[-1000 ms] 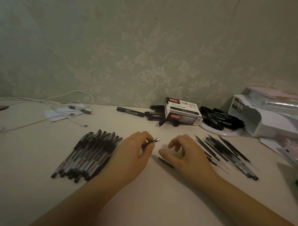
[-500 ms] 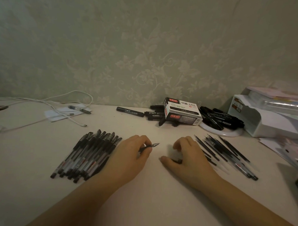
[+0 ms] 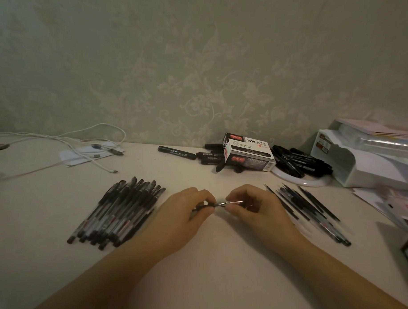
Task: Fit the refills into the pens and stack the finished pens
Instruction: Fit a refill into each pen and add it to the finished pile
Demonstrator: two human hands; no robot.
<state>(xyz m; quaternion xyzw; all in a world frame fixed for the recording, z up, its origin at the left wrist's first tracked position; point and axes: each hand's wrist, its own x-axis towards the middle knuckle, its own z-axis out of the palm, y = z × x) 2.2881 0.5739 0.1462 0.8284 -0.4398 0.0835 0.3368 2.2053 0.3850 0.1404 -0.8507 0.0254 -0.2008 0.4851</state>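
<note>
Left hand [image 3: 182, 215] and right hand [image 3: 253, 208] both pinch 1 pen [image 3: 219, 204]; barrel hidden by fingers, joint unclear.

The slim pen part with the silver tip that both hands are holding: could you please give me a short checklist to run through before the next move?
1. Left hand grips the slim pen part with the silver tip: ok.
2. Right hand pinches its tip end: ok.
3. Part is raised off the pale tabletop: cannot tell.
4. Refill fully seated: cannot tell, fingers hide the join.
5. Neat stack of finished black pens lies beside the left hand, within reach: ok.
6. Loose heap of thin black refills and pen parts lies beside the right hand: ok.
</note>
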